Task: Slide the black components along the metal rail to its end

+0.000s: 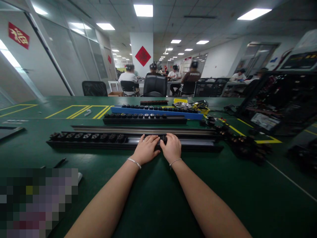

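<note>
A long black rail (198, 148) lies crosswise on the green table, with a row of black round-topped parts (86, 137) seated in its left half. Both hands meet over its middle, at a small black part (163, 138) in the channel. The fingers of my left hand (146, 149) reach over the rail and close on the part's left side, its thumb against the front wall. From the other side, my right hand (172, 147) has thumb and fingers closed about the same part. My fingers cover much of it.
Behind lie a thin metal strip (143, 129), a second filled black rail (146, 121) and a blue rail (158, 111). Loose black parts (247, 145) are heaped at right beside a dark open-fronted rack (272, 102). A metal bowl (182, 105) stands farther back. Several people sit beyond.
</note>
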Action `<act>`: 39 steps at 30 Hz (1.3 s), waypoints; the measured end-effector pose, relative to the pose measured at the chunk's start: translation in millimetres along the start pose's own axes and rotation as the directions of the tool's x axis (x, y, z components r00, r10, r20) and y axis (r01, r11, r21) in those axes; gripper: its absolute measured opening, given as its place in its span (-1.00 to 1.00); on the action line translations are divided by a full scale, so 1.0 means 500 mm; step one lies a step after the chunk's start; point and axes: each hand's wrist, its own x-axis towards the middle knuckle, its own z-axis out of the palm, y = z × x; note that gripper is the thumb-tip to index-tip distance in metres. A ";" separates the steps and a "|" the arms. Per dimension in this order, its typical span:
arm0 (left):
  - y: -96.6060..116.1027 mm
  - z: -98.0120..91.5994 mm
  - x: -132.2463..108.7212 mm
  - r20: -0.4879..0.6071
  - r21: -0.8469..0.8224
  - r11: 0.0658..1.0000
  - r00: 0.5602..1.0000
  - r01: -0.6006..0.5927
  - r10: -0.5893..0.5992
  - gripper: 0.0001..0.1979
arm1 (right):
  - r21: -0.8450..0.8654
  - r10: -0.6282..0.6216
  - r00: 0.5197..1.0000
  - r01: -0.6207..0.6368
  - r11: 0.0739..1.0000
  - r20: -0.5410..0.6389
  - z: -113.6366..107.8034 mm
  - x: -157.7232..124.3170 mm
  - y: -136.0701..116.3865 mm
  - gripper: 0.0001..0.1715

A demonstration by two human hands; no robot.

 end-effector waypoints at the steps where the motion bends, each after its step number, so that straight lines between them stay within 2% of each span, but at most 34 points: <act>1: 0.001 0.000 0.000 -0.004 -0.001 1.000 1.000 0.004 -0.004 -0.44 | -0.001 -0.003 1.000 0.003 1.000 -0.002 0.000 0.000 0.000 -0.70; 12: 0.009 -0.001 -0.001 -0.021 0.007 0.998 0.998 0.058 -0.058 -0.48 | -0.013 -0.025 1.000 0.025 1.000 -0.005 -0.001 -0.002 0.002 -0.69; 27: 0.012 -0.002 -0.002 -0.029 0.000 0.998 0.998 0.060 -0.060 -0.48 | -0.112 -0.009 0.999 0.014 0.994 0.044 -0.012 -0.002 -0.004 -0.67; 39: 0.010 -0.002 -0.002 -0.031 -0.004 0.999 0.998 0.048 -0.048 -0.48 | -0.119 -0.009 0.999 0.014 0.993 0.042 -0.013 0.001 -0.006 -0.69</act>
